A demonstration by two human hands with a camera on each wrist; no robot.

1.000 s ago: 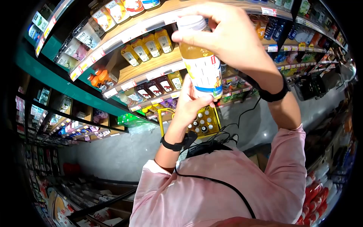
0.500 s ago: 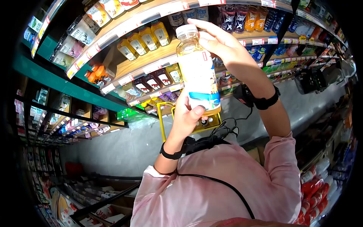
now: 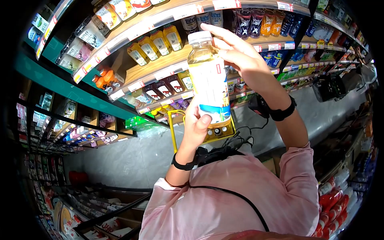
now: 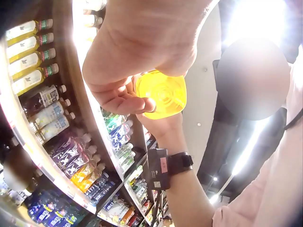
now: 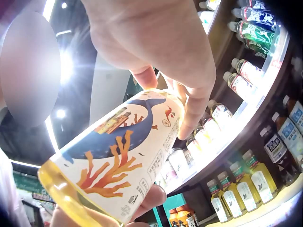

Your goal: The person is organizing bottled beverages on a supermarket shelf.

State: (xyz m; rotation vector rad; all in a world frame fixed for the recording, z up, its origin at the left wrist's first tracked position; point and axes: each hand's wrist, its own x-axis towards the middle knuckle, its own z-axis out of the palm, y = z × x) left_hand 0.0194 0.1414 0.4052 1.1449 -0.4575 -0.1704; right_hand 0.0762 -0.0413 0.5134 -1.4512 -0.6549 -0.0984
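Observation:
A bottle of yellow drink (image 3: 209, 80) with a whitish cap stands upright in front of the chest, tilted slightly. Its wrap label shows a blue whale and orange coral (image 5: 113, 153) in the right wrist view. Low on the bottle, my left hand (image 3: 195, 126) grips it, thumb across the front near the base. The left wrist view shows the bottle's glowing yellow bottom (image 4: 165, 97) with fingers curled beside it. My right hand (image 3: 244, 56) is at the neck and shoulder, its fingers fairly straight alongside; part of them is hidden behind the bottle.
Shelves of drinks face me, with yellow bottles (image 3: 156, 44) on a wooden board and price tags along the edges. Below the bottle stands a yellow basket (image 3: 173, 132) holding bottles. Black cables (image 3: 244, 136) hang near the waist. Red-and-white goods (image 3: 334, 206) are at right behind.
The right hand has come off the cap to the bottle's side, fingers straighter. The bottle has turned, showing more of its label, and sits lower. The left hand keeps its grip near the base.

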